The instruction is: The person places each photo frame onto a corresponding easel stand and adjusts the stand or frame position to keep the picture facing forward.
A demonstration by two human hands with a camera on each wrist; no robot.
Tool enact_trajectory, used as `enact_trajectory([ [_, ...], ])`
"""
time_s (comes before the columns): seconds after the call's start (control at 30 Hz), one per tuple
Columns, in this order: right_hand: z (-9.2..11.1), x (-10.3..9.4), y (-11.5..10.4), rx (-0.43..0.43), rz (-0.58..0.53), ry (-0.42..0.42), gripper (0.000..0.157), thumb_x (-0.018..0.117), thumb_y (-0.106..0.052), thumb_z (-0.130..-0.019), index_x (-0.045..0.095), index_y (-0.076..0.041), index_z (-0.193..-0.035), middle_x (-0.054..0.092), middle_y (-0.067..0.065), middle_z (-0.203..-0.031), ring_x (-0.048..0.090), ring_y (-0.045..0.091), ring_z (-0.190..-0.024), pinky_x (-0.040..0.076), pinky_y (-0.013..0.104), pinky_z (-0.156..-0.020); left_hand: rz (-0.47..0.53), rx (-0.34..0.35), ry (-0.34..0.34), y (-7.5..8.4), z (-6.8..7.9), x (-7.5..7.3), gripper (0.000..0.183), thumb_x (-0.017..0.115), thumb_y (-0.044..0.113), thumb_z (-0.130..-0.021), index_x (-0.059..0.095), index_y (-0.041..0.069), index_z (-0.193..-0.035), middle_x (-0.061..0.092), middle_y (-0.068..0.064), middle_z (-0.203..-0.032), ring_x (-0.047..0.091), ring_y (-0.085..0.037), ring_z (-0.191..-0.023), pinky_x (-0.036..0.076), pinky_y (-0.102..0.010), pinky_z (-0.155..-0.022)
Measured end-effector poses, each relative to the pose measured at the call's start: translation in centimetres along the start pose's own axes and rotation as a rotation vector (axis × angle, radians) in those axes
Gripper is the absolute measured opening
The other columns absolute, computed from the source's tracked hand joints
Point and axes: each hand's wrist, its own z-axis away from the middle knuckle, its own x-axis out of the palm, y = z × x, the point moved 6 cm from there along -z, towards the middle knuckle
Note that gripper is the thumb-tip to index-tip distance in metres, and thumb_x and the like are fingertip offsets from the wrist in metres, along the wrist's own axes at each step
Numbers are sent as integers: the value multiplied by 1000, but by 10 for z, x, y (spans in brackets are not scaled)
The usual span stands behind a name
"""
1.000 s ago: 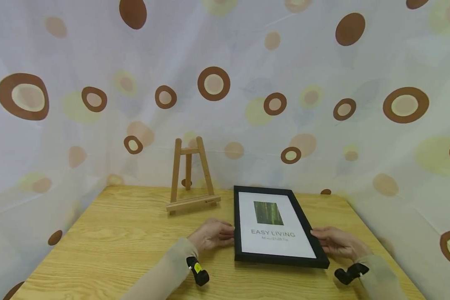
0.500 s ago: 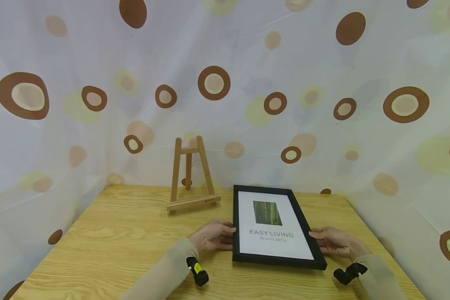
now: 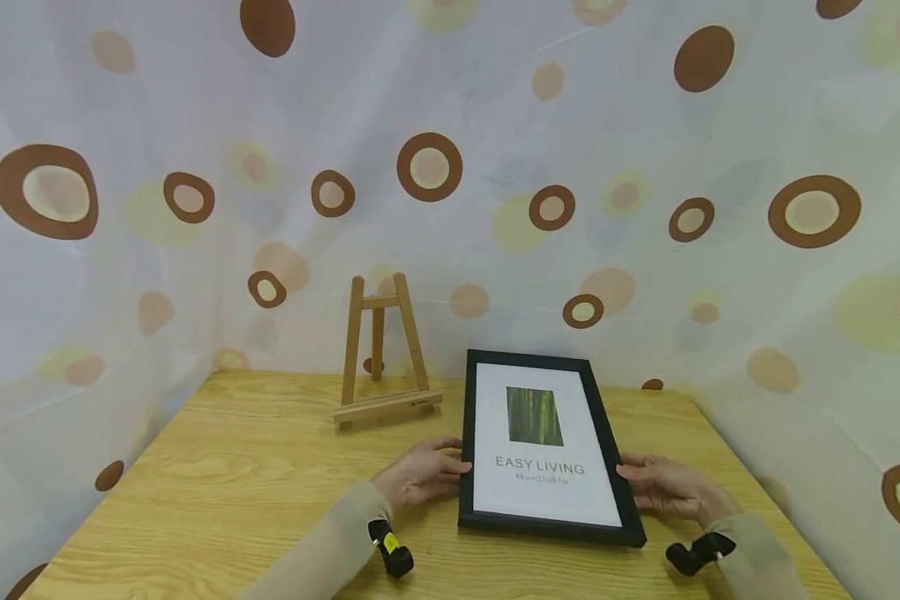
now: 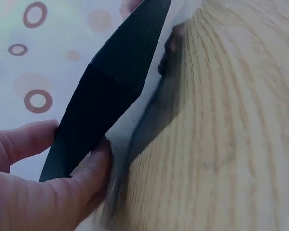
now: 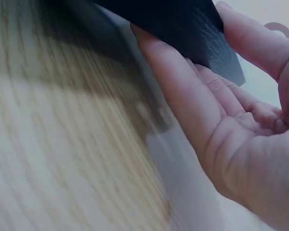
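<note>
"Picture frame (image 3: 543,450) in hand?"

"Yes: my left hand (image 3: 423,473) and right hand (image 3: 671,487) pinch its sides, holding it tilted over the table (image 3: 270,467), right of the easel (image 3: 386,407)."

"How best to handle it?"

"I'd balance both grips evenly, fingers (image 5: 178,79) supporting underneath, thumbs (image 5: 255,42) light in front, so it probably won't twist."

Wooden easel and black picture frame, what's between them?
Only bare wooden tabletop lies between the easel's ledge and the black picture frame, as the head view shows.
</note>
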Motion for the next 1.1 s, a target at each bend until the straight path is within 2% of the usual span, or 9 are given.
enact_trajectory([
  [0.17, 0, 4, -3, -44, -24, 12, 35, 25, -1, -99, 43, -8, -128, 50, 17, -126, 47, 30, -115, 34, 45, -98, 28, 8, -20, 5, 3, 0, 62, 64, 4, -83, 34, 12, -136, 58, -18, -108, 59, -25, -88, 51, -41, -76],
  [0.3, -2, 8, -7, -92, -2, 26, 36, 26, -1, -99, 34, -5, -134, 50, 17, -126, 47, 30, -115, 36, 44, -97, 27, 39, -29, 9, 5, -2, 70, 65, 3, -81, 30, 15, -140, 57, -18, -109, 59, -25, -89, 50, -42, -77],
  [0.43, -4, 12, -11, -118, 35, 47, 46, 27, 0, -98, 12, 2, -142, 51, 15, -125, 47, 30, -115, 37, 44, -96, -2, 72, -69, 12, 10, -3, 83, 64, -4, -79, 19, 18, -145, 49, -26, -122, 58, -28, -96, 48, -44, -83],
  [0.53, -7, 15, -15, -147, 77, 74, 57, 29, 0, -98, -9, 7, -140, 52, 13, -125, 47, 31, -115, 37, 45, -96, -37, 108, -100, 17, 15, -3, 88, 63, -8, -78, 15, 20, -146, 36, -32, -132, 57, -31, -99, 46, -45, -86],
  [0.6, -9, 17, -17, -161, 99, 93, 61, 31, 1, -98, -15, 7, -138, 53, 11, -124, 48, 31, -115, 37, 45, -96, -65, 123, -113, 21, 18, -3, 89, 63, -8, -78, 13, 22, -146, 33, -33, -134, 57, -31, -99, 46, -46, -85],
  [0.83, -12, 26, -23, -215, 170, 111, 62, 31, 2, -97, -15, 5, -139, 48, 2, -126, 48, 28, -115, 36, 47, -96, -84, 191, -177, 33, 23, -5, 92, 60, -11, -80, 9, 28, -146, 54, -25, -116, 60, -28, -92, 48, -45, -81],
  [0.97, -17, 30, -26, -222, 200, 151, 64, 35, -3, -98, -10, -2, -143, 46, 3, -129, 47, 29, -116, 36, 50, -96, -68, 230, -175, 37, 22, -11, 92, 59, -13, -79, 14, 32, -145, 56, -23, -113, 60, -28, -91, 49, -44, -79],
  [1.03, -20, 32, -27, -213, 210, 167, 64, 37, -6, -98, -8, -5, -144, 47, 5, -130, 48, 30, -115, 37, 51, -95, -66, 239, -162, 39, 23, -14, 91, 61, -12, -78, 16, 30, -145, 55, -23, -114, 60, -29, -92, 49, -43, -79],
  [1.1, -22, 35, -28, -204, 219, 183, 65, 38, -9, -98, -8, -8, -144, 47, 7, -130, 48, 31, -114, 37, 51, -94, -67, 247, -153, 40, 23, -17, 85, 62, -10, -78, 19, 20, -145, 53, -24, -117, 58, -30, -95, 49, -44, -81],
])
